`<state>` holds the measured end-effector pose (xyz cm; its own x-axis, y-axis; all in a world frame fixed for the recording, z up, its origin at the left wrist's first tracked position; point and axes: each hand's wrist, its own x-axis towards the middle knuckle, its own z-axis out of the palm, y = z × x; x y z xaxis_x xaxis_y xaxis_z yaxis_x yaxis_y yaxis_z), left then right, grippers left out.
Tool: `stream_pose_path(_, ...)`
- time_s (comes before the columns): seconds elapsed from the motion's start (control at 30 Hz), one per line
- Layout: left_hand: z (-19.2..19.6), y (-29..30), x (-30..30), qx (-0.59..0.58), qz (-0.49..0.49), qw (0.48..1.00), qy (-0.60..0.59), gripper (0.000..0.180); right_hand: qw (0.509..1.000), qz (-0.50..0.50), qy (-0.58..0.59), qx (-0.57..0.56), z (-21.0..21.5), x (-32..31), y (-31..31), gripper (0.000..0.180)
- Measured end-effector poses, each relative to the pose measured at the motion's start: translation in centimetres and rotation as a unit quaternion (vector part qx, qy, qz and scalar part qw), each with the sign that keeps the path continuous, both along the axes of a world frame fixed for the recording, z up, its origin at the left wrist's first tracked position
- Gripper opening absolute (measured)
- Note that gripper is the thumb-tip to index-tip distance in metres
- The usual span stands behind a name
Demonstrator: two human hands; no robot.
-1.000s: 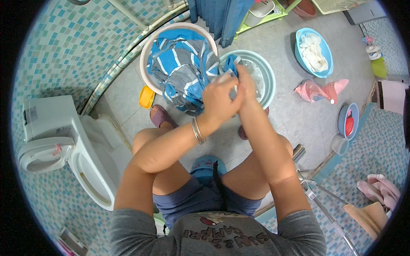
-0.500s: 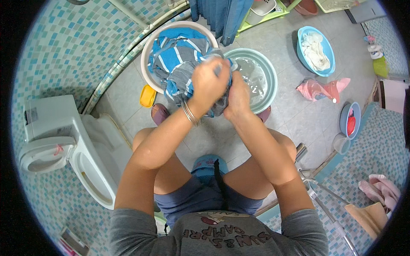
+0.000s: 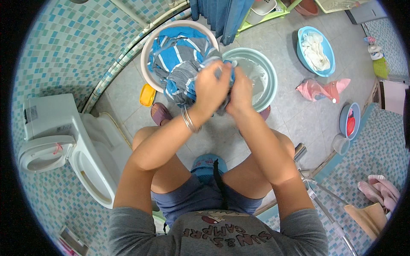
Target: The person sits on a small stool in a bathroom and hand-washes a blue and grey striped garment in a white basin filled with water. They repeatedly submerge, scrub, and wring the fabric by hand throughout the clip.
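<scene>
A grey and blue cloth with white stripes (image 3: 173,53) fills a pale pink basin (image 3: 145,64) and is drawn up over its rim toward me. My left hand (image 3: 209,87), with bangles at the wrist, is closed on a bunched part of this striped cloth. Close beside it, my right hand (image 3: 241,90) grips the same cloth with the fingers curled in. Both hands are between the pink basin and a light teal basin (image 3: 271,81) holding cloudy water. The fingertips and the cloth between the palms are partly hidden.
A blue basin of white laundry (image 3: 316,51) stands at the far right, with a pink plastic bag (image 3: 318,90) near it. A yellow container (image 3: 147,94) lies by the pink basin. The toilet (image 3: 92,170) is at my left; a blue curtain (image 3: 224,19) hangs ahead.
Both hands have shifted slightly, the right one a little upward and to the right, still on the cloth. The water in the teal basin looks more stirred.
</scene>
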<state>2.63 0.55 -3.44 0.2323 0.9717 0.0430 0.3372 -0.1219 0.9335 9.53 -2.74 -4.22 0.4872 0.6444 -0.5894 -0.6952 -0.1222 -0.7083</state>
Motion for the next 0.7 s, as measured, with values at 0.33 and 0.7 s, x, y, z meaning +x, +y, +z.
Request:
stream_pose_path(0.33, -0.7, 1.0, -0.3, 0.008, 0.050, 0.999, 0.002, 0.027, 1.000, 0.002, -0.028, -0.001, 0.8, -1.4, 0.0, 0.027)
stream_pose_path(0.7, -1.1, 2.1, -0.3, 0.016, 0.048, 0.999, 0.011, 0.027, 1.000, -0.024, -0.005, 0.011, 1.1, -2.5, -0.5, 0.028)
